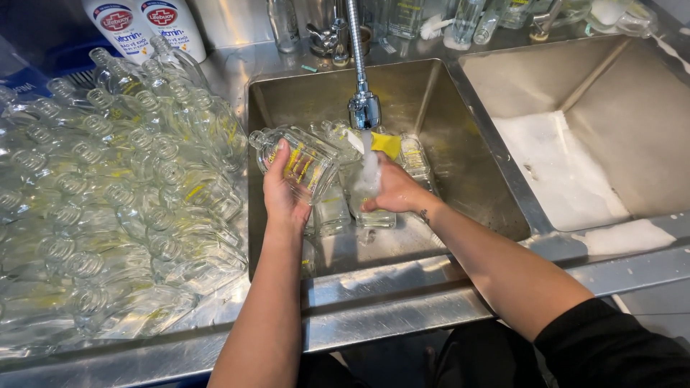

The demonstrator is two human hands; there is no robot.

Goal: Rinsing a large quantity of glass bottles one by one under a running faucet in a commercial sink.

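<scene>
Left hand (282, 190) gripping bottle (305, 159) left of tap (364, 108), right hand (394, 190) clasping another bottle (368, 188) under stream; advisable: firm grip, mouth beneath flow.

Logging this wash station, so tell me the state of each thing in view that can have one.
Tap: running.
Left hand: holding a glass bottle, tilted.
Right hand: under the stream, soapy.
Left basin: bottles and yellow sponge inside.
Right basin: foam inside.
Bottle pile: lying on the counter.

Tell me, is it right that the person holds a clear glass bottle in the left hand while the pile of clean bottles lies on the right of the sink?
Not quite. The head view shows the pile of bottles on the left of the sink, not the right. The left hand does hold a clear glass bottle.
</scene>
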